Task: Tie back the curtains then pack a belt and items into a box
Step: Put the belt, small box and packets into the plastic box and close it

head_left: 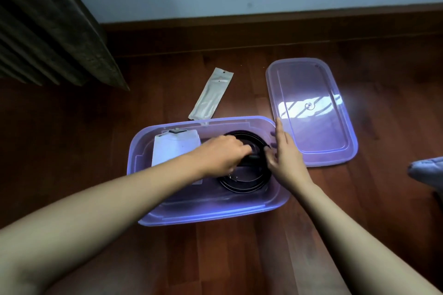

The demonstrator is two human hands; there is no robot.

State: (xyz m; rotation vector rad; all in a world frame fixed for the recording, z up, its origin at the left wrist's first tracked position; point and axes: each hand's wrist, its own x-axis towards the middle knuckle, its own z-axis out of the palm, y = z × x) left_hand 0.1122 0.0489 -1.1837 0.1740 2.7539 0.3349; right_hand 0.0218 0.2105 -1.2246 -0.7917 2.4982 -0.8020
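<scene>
Inside the open purple box [148, 219], the left hand [221, 154] grips the coiled black belt [242, 181], the right hand [286, 153] steadying it against the right wall, fingers loosely spread.

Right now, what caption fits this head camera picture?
Both hands settle a coiled black belt into the purple box.

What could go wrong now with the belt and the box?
1. The coiled black belt may spring loose when the left hand and right hand let go, since both are pressing on it inside the purple box.
2. The long white packet lies on the floor outside the box and could get left behind.
3. The lid is off, lying beside the box; a belt that uncoils upward might keep it from closing flat.
</scene>
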